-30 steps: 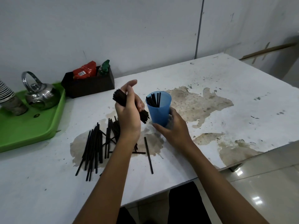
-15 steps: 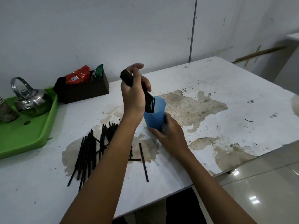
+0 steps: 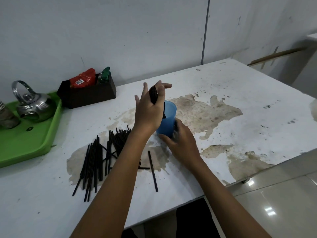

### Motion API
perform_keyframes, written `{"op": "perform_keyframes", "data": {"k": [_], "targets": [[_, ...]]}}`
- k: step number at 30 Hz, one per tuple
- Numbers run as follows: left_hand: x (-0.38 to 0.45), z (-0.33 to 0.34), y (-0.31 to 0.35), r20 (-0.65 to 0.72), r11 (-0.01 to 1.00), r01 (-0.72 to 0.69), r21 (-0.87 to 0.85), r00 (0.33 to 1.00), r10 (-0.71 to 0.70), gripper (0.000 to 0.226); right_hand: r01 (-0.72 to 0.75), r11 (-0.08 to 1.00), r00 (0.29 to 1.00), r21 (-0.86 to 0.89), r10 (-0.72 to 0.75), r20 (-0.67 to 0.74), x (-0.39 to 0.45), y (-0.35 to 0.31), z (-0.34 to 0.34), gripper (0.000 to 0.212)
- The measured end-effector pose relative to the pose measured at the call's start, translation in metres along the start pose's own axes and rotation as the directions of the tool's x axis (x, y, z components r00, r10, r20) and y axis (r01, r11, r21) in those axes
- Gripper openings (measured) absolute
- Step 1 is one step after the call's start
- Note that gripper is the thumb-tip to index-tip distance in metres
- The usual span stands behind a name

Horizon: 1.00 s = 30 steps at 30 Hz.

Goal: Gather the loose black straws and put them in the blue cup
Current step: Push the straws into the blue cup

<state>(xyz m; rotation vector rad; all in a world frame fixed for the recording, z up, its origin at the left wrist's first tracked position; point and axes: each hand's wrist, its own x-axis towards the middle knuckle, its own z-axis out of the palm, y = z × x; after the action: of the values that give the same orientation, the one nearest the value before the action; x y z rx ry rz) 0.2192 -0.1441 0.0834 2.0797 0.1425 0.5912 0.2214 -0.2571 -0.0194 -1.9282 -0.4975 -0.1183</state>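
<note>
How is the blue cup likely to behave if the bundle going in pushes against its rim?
The blue cup looks thin and light, so it could tip or slide; the right hand grips its base, probably for that reason. The tall straw bundle in the left hand adds leverage.

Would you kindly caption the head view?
Left hand lowers straws into blue cup steadied by right hand.

Single head view, looking forward-down, close over table (image 3: 223, 86); wall behind.
</note>
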Motion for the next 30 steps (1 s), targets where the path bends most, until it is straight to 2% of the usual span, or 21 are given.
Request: {"op": "perform_keyframes", "data": {"k": [3,4,9,11,13,16,19,22,25,30], "targets": [[-0.003,-0.003,-0.006,0.077,0.976,0.141,0.165,0.985,-0.155,0.032,-0.005,1.0,1.0,-0.007,0.005,0.005,0.0,0.001,0.0,0.063],[-0.003,-0.003,-0.008,0.09,0.965,0.178,0.191,0.976,-0.198,0.039,-0.008,1.0,1.0,-0.008,0.008,0.007,0.0,0.001,0.0,0.064],[-0.004,-0.007,-0.012,0.108,0.956,0.283,0.08,0.951,-0.291,0.107,-0.003,1.0,1.0,0.022,0.003,0.01,-0.001,0.0,-0.001,0.062],[-0.006,-0.009,-0.011,0.134,0.95,0.311,0.025,0.941,-0.312,0.119,-0.003,1.0,1.0,0.017,0.002,0.013,-0.001,0.0,-0.001,0.062],[-0.006,-0.01,-0.01,0.141,0.939,0.34,-0.05,0.933,-0.331,0.111,0.001,1.0,1.0,0.005,-0.002,0.013,-0.001,0.0,-0.001,0.062],[-0.005,-0.01,-0.008,0.111,0.931,0.321,-0.176,0.946,-0.305,0.08,0.005,1.0,1.0,-0.007,-0.005,0.01,-0.001,-0.001,-0.002,0.061],[-0.009,-0.011,-0.008,0.114,0.936,0.31,-0.168,0.949,-0.294,0.049,-0.001,1.0,1.0,-0.01,0.001,0.014,-0.002,-0.002,-0.003,0.062],[-0.013,-0.015,-0.01,0.119,0.933,0.313,-0.179,0.948,-0.295,0.046,0.003,1.0,1.0,0.003,-0.003,0.001,-0.002,-0.006,-0.005,0.063],[-0.02,-0.029,-0.01,0.0,0.947,0.264,-0.182,0.963,-0.269,0.045,-0.026,1.0,0.997,0.01,0.027,-0.075,-0.005,-0.009,-0.008,0.058],[-0.044,-0.066,-0.026,-0.244,0.959,0.274,0.077,0.937,-0.249,0.034,-0.057,0.996,0.97,-0.067,0.04,-0.241,-0.016,-0.006,-0.012,0.047]]}}
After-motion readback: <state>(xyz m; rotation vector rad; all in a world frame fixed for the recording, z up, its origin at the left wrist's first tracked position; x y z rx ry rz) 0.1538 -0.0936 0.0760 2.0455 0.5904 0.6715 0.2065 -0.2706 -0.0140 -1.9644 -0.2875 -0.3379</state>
